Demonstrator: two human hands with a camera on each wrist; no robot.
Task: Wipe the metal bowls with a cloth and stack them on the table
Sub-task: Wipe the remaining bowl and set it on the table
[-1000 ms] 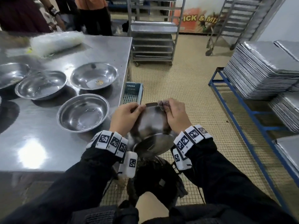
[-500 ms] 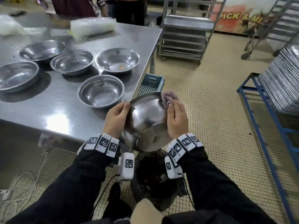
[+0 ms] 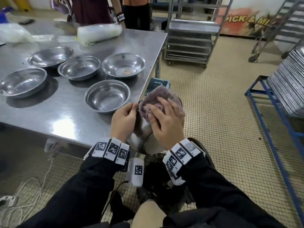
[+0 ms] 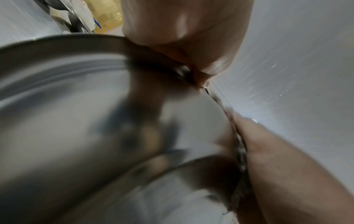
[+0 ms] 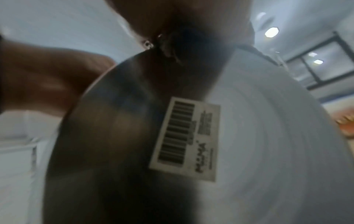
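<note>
I hold a metal bowl (image 3: 144, 137) tipped on edge, off the steel table's (image 3: 49, 116) near right corner. My left hand (image 3: 125, 119) pinches its rim, as the left wrist view shows close up on the bowl's outside (image 4: 95, 121). My right hand (image 3: 164, 119) presses a bunched purple-grey cloth (image 3: 156, 99) against the bowl, fingers curled into the cloth. In the right wrist view the bowl's underside (image 5: 268, 136) carries a barcode sticker (image 5: 187, 137). Several more metal bowls sit on the table, the nearest (image 3: 107, 96) just left of my hands.
Clear plastic-wrapped bundles (image 3: 98, 33) lie at the table's far edge, where two people (image 3: 92, 9) stand. A wheeled steel rack (image 3: 190, 37) stands beyond the table. A blue frame (image 3: 269, 102) stacked with metal trays (image 3: 289, 83) is to the right. A blue crate (image 3: 158, 84) sits on the floor.
The cloth has moved from the bowl's upper rim to spread over its top, with my right hand now on the cloth. The bowl has turned more on edge; my view shifted right.
</note>
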